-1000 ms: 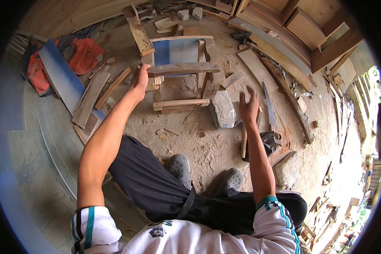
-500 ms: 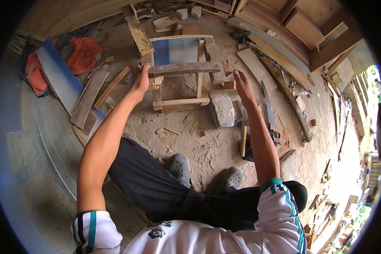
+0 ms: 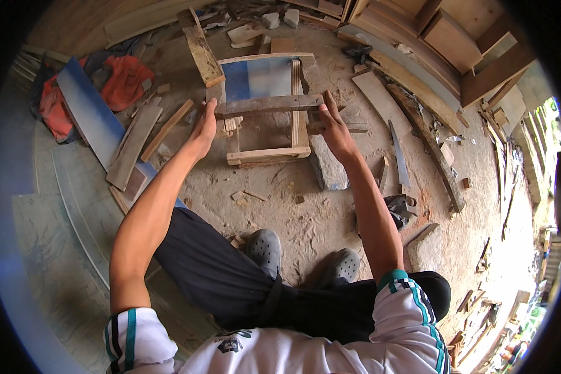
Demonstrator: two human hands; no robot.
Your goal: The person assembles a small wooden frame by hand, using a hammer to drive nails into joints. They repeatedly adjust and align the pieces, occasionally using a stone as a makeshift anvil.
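Observation:
A dark, weathered wooden bar [image 3: 268, 105] lies crosswise in front of me, over a small wooden frame [image 3: 268, 152] with a blue and white panel [image 3: 263, 78]. My left hand [image 3: 204, 131] is at the bar's left end, its thumb pointing up against the wood and its other fingers mostly hidden. At the right end, my right hand [image 3: 336, 131] pinches the bar between thumb and fingers. Just below that hand a grey stone block [image 3: 328, 165] sits on the floor, beside the frame's right corner.
A handsaw [image 3: 399, 156] lies right of my forearm, near long planks [image 3: 427, 146]. Leftward are a blue-white board [image 3: 93, 115], loose wood strips [image 3: 134, 146] and an orange cloth [image 3: 121, 81]. A wooden cabinet-like structure [image 3: 455, 40] stands far right. Wood scraps litter the floor.
My right hand has moved left and come onto the bar's right end, from which it was apart. My left hand stays at the left end. The bar has shifted only slightly.

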